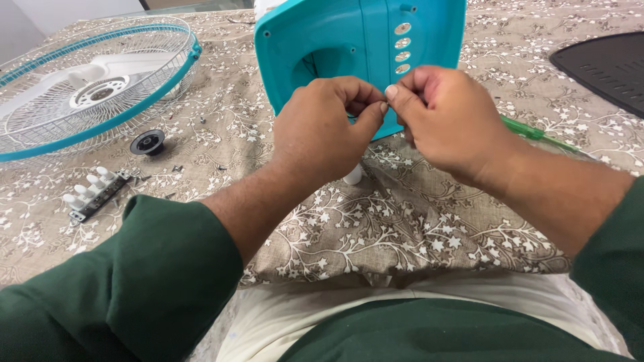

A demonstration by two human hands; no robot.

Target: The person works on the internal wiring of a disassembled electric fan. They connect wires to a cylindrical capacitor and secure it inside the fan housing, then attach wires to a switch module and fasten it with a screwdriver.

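Note:
My left hand (329, 127) and my right hand (446, 117) meet in front of a teal plastic fan housing (362, 47) that stands on the table. Thumbs and fingertips of both hands pinch together on something small and dark, perhaps a thin wire, mostly hidden by the fingers. The housing has a row of oval holes (402, 48) and a round opening on its left. A small white part (353, 175) peeks out below my left hand.
A fan guard with teal rim and white blades (94, 84) lies at the left. Near it are a black round cap (147, 142), a white push-button switch block (94, 191) and loose screws. A green screwdriver (537, 134) lies right; a black panel (604, 67) sits far right.

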